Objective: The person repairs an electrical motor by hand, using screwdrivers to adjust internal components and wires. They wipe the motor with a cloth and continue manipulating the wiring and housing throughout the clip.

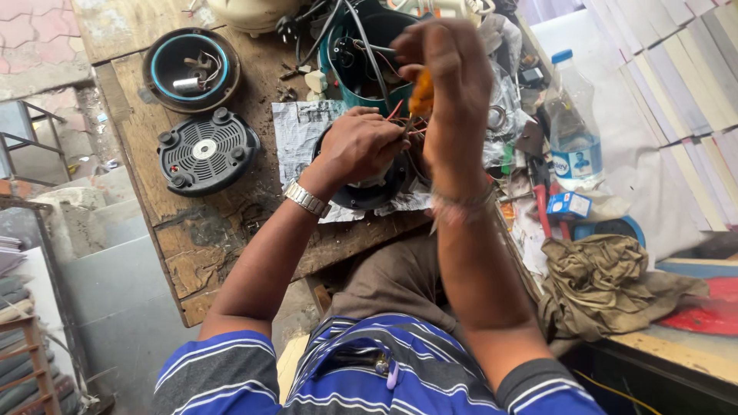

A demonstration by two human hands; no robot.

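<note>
Right hand grips orange-handled screwdriver | left hand apparently pinches wires | dark motor base open, unassembled, frame centre

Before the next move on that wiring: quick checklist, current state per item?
1. Tool grip: right hand is closed around the orange-handled tool. Ok.
2. Wires held: left hand pinches the red wires near the tool tip. Ok.
3. Tip contact: the point where the tool meets the wires is hidden behind the hands. Cannot tell.
4. Part support: black round housing lies on paper on the wooden bench, under the left hand. Ok.
5. Power: a black plug lies loose at the bench's far edge; whose lead it is, cannot tell.
6. Elbow room: water bottle stands upright close to the right arm. Not ok.
</note>
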